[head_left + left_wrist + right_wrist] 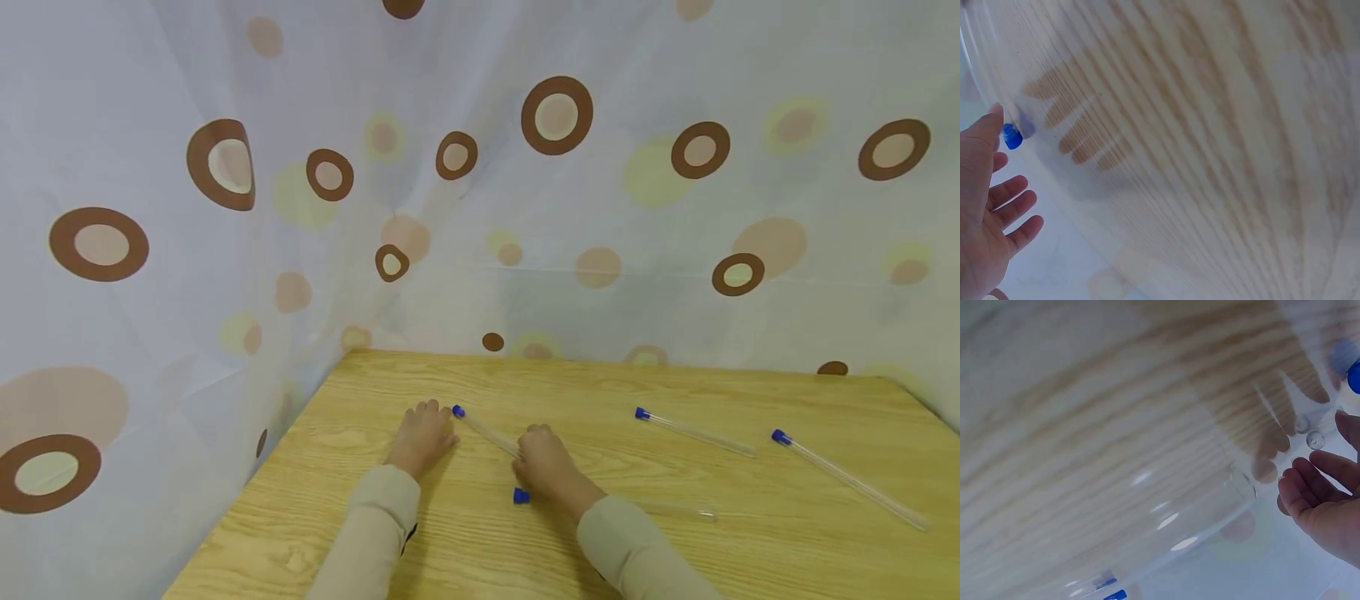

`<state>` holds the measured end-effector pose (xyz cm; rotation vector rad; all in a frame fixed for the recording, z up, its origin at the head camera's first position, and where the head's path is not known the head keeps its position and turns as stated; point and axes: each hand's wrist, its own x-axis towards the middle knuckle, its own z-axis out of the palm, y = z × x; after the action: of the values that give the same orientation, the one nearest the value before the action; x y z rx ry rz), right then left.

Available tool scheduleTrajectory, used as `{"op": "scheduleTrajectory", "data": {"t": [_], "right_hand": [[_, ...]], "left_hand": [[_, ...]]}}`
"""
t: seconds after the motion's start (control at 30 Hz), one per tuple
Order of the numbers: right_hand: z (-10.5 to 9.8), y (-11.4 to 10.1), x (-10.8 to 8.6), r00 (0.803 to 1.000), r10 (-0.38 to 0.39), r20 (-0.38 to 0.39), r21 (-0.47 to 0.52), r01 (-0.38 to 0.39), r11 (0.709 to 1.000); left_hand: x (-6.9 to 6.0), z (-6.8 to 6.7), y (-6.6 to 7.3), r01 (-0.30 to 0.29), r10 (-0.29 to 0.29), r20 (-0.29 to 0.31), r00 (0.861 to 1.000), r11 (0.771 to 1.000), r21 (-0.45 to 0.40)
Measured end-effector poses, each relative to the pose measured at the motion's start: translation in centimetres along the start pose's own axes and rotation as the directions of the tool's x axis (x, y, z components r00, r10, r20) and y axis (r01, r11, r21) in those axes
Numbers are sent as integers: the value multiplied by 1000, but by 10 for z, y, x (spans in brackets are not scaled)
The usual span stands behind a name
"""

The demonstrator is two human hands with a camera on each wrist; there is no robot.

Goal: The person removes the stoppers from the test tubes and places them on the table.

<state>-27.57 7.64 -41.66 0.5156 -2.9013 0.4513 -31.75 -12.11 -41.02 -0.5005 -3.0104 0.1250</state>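
Observation:
Between the two hands lies a clear test tube [487,432] with a blue cap [458,411], slanting across the wooden table. My left hand [423,437] is beside the capped end; in the left wrist view its fingers [1016,206] are spread and loose, and the thumb is close to the blue cap [1012,135]. At the tube's other end is my right hand [546,460]. The right wrist view shows the rounded tube end [1315,440] between thumb and loosely bent fingers [1310,484], with no firm grip visible. Under the right forearm passes another tube [675,510], capped blue [521,497].
Two more blue-capped test tubes lie to the right, one farther back [697,434] and one near the right side [851,479]. A patterned curtain [480,200] with brown rings hangs behind and left of the wooden table [315,508].

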Motion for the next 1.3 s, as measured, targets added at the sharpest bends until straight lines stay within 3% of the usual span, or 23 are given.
{"op": "scheduleTrajectory", "data": {"t": [0.4, 0.8, 1.3], "right_hand": [[-2, -1, 3, 1000, 9, 24, 12, -10, 1000], [4, 6, 6, 1000, 5, -3, -40, -5, 999], [-1, 18, 2, 999, 44, 8, 21, -44, 999]], "left_hand": [[4, 0, 1, 1, -1, -3, 1000, 1000, 5], [4, 4, 1, 7, -7, 2, 1000, 1000, 0], [0, 3, 3, -9, 9, 6, 1000, 1000, 6]]}}
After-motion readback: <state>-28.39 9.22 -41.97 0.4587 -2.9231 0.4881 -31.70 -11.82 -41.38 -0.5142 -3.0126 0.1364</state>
